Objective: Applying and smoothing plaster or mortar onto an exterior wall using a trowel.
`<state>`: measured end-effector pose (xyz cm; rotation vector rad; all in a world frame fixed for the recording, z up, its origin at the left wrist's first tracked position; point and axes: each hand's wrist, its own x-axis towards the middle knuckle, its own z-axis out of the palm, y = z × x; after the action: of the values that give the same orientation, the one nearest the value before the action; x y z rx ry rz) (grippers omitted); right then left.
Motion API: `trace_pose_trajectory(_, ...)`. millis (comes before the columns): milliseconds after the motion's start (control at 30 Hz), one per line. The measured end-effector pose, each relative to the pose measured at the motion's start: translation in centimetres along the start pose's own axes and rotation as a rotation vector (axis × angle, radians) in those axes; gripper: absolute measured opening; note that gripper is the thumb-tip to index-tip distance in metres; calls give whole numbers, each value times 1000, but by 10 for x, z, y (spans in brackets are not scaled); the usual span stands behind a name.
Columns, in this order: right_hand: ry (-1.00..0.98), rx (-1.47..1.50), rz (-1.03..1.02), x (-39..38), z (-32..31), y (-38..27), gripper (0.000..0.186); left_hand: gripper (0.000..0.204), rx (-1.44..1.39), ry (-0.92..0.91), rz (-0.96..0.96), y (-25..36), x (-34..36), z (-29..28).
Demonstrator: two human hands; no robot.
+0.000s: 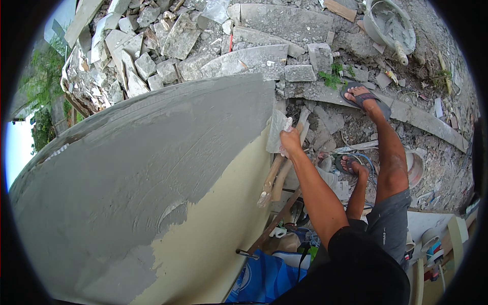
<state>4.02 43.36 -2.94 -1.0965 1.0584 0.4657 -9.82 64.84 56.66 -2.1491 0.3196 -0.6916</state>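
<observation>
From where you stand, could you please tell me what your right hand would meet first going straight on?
The right hand, gripping the trowel, would probably meet the wall's plastered edge first, though depth there is unclear.

This location is serving as an outdoor construction site. Grey plaster (142, 152) is partly covering the pale wall (218, 213). Broken masonry (180, 40) is lying beyond the wall, a bucket (371, 28) of grey mix (392, 28) is resting to the wall's right, and foliage (48, 71) is growing behind the wall's left end.
</observation>
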Motion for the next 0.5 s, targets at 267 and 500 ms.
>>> trace_pose_trajectory(267,-29,-3,-60,-73,33,-13,9,105,-154,26,-120,12,13,-2)
trace_pose_trajectory(500,-91,-30,-237,-202,26,-78,24,105,-231,12,-174,18,16,2)
